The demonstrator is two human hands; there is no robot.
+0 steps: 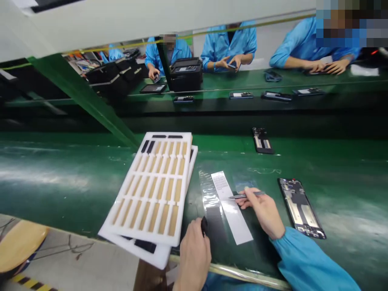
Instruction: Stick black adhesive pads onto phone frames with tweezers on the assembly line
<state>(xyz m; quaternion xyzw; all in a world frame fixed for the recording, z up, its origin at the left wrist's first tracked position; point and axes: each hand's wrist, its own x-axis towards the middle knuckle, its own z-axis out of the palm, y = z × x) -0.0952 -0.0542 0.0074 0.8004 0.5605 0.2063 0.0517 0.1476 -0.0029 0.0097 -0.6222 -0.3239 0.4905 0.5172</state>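
Note:
My right hand [261, 208] grips a pair of tweezers [247, 195], with the tips over a white strip [236, 224] that carries rows of small dark dots at its far end. Whether the tips touch the strip I cannot tell. Close to the table's front edge, my left hand [195, 250] is closed around a small black piece [204, 226], mostly hidden by the fingers. Left of that hand lies a white foam tray [182, 190] with many slots, two of them in the back row filled with black pieces. A second foam tray [162, 254] sits beneath it, skewed.
An opened phone [301, 208] lies right of my right hand, and another opened phone [262, 141] farther back. Clear film [212, 202] lies under the strip. A green post [85, 97] slants at the left. Across the bench, several people in blue handle phones near a black bin [186, 76].

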